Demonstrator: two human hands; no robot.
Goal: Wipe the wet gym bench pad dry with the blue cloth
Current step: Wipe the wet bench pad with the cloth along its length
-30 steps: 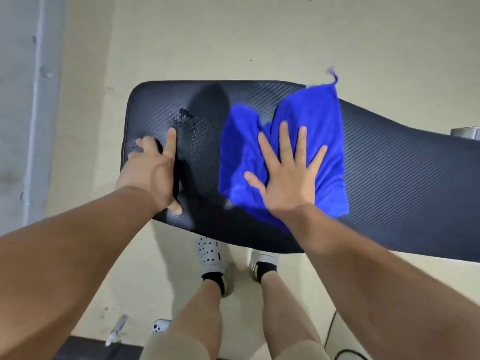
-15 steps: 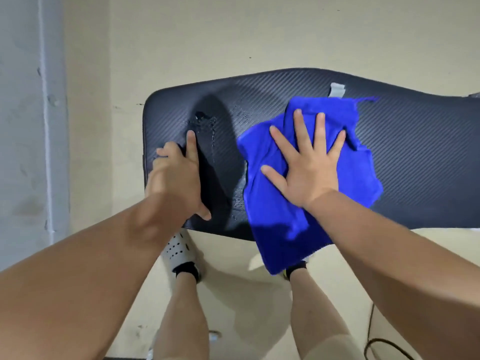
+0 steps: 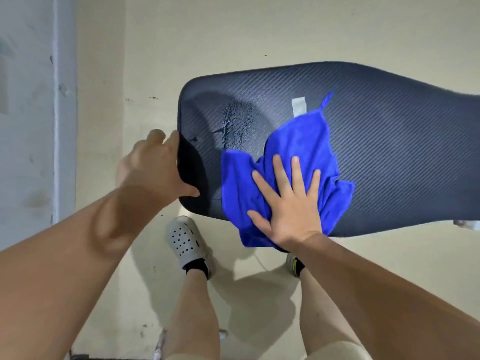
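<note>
The black textured gym bench pad (image 3: 389, 152) stretches from the middle to the right edge of the head view. A wet patch (image 3: 236, 120) glistens near its left end. The blue cloth (image 3: 304, 141) lies crumpled on the pad, with a white tag (image 3: 298, 106) at its far edge and one corner hanging over the near edge. My right hand (image 3: 288, 203) presses flat on the cloth, fingers spread. My left hand (image 3: 153, 170) grips the pad's left end, thumb on top, fingers curled around the edge.
The floor is pale beige. A grey wall or pillar (image 3: 31, 113) runs along the left. My legs and a white perforated shoe (image 3: 187, 240) stand just below the pad's near edge. A small object (image 3: 467, 224) peeks out under the pad at the right.
My left hand has slid from the top of the pad to its left end. The right hand and cloth have pulled toward the near edge, which bared more of the wet patch.
</note>
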